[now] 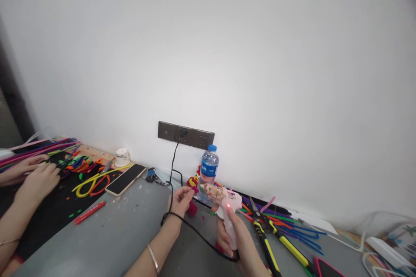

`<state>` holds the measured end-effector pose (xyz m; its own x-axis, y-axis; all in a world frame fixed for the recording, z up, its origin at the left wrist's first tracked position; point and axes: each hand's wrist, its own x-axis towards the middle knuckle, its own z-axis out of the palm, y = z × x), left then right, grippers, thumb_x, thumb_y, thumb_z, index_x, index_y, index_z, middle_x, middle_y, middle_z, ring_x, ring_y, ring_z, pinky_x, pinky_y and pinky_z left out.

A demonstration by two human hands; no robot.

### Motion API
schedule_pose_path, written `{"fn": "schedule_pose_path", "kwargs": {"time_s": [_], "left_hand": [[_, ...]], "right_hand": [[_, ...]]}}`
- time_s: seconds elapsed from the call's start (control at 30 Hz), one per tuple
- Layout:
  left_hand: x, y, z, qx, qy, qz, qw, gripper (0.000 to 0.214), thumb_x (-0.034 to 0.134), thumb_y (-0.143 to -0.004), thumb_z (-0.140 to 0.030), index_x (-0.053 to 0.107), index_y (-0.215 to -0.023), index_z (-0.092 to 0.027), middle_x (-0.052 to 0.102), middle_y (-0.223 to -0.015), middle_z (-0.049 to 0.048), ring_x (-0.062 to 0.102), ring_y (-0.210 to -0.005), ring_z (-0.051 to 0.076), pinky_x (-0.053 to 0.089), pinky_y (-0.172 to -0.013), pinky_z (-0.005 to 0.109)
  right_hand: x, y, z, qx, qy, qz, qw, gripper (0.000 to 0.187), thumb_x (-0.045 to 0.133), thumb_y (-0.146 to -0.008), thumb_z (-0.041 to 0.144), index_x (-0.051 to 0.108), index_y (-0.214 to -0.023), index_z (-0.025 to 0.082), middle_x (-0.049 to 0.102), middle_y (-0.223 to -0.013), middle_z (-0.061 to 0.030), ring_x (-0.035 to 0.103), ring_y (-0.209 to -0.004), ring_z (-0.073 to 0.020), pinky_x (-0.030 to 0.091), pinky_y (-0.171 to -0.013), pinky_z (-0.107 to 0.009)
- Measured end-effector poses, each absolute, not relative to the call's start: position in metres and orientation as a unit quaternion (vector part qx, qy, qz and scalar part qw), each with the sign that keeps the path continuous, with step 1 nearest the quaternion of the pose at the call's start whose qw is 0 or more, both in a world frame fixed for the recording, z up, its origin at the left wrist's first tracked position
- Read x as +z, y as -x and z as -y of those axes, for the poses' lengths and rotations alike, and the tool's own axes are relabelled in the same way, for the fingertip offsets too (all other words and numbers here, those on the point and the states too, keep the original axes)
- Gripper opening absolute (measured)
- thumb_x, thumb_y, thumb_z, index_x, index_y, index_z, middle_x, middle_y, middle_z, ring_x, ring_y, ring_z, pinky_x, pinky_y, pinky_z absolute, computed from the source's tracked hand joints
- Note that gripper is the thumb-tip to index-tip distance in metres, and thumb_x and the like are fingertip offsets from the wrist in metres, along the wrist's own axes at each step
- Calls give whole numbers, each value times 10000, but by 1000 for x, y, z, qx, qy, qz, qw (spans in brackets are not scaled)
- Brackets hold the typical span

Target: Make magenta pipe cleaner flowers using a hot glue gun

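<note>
My right hand (229, 231) is wrapped around the handle of a pale glue gun (231, 220), whose small red light is lit. Crusty tan residue covers its front end, and the nozzle points left. Close to that tip, my left hand (180, 201) pinches a small dark red fuzzy piece (195, 189). The gun's black cord (201, 236) passes across my left wrist. Just behind my left hand is a red and yellow fuzzy figure (193, 180), partly hidden by my fingers. A blue-capped water bottle (209, 166) stands behind the gun's nozzle.
Long-handled cutters (266, 242) and coloured pipe cleaners (302, 233) lie at right. Leftward are a phone (126, 179), orange-handled scissors (100, 185) and a red marker (90, 213). Another person's hands (39, 181) work at far left. A wall socket (186, 135) takes the cord.
</note>
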<state>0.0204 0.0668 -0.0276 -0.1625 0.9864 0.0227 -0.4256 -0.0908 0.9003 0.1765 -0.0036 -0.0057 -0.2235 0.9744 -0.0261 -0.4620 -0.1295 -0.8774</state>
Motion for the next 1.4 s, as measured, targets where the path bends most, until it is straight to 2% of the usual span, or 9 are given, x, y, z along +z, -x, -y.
{"fn": "schedule_pose_path", "kwargs": {"time_s": [0.3,0.43,0.57,0.8,0.97,1.17,1.4], "left_hand": [[-24,-19,-61,636,-387,-396,537,388,794,-528,-466,643,-652,-131,354,-403,-108,236,-343,10,141,-372,168],[-24,-17,-62,622,-396,-398,546,396,791,-530,-471,630,-655,-132,372,-413,-103,240,-337,11,147,-372,171],[-26,-17,-65,622,-394,-404,543,435,789,-518,-504,628,-683,-134,356,-418,-113,228,-336,10,142,-374,168],[-25,-17,-64,623,-398,-410,533,450,779,-516,-527,637,-683,-134,362,-409,-110,232,-335,13,142,-377,171],[-23,-17,-61,619,-407,-411,531,411,778,-530,-494,642,-656,-128,353,-408,-106,252,-347,20,146,-385,177],[-21,-17,-60,618,-410,-414,527,374,774,-542,-464,633,-652,-135,353,-404,-103,256,-345,26,151,-380,185],[-22,-17,-61,621,-410,-418,522,359,783,-532,-445,644,-639,-132,353,-401,-101,260,-343,27,152,-374,188]], "right_hand": [[-2,-177,1,713,329,340,517,566,547,-688,743,536,-775,183,383,-347,100,250,-225,-38,169,-274,-149],[-2,-178,0,723,324,330,513,553,557,-698,725,538,-772,177,400,-348,96,267,-219,-35,168,-268,-141],[-2,-179,-2,726,326,337,504,603,568,-653,755,547,-803,172,391,-323,102,276,-200,-43,158,-252,-143],[-2,-179,1,714,342,341,506,568,554,-705,722,549,-824,167,408,-357,94,282,-228,-35,160,-260,-137],[-7,-179,-2,722,337,340,499,616,568,-652,754,552,-837,167,400,-326,100,277,-203,-45,184,-246,-148],[-2,-179,0,720,336,341,502,580,564,-690,724,557,-823,160,396,-338,100,277,-207,-32,163,-257,-140],[-4,-180,-2,713,343,354,499,625,554,-659,758,561,-815,153,390,-324,102,277,-196,-43,177,-246,-150]]}}
